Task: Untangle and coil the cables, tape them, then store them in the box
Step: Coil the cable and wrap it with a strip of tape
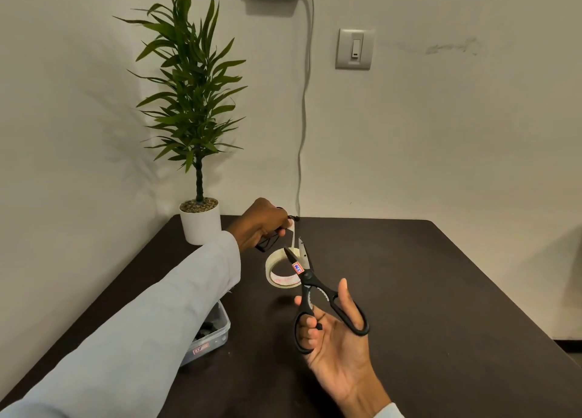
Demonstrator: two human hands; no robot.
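the left sleeve hides most of the box at 7 o'clock. the table lies bare toward 3 o'clock. the left hand grips a coiled cable, tape strip running down to the roll. the right hand holds scissors, blades parted at the strip.

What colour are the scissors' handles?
Black, seen in the head view: the scissors in the right hand.
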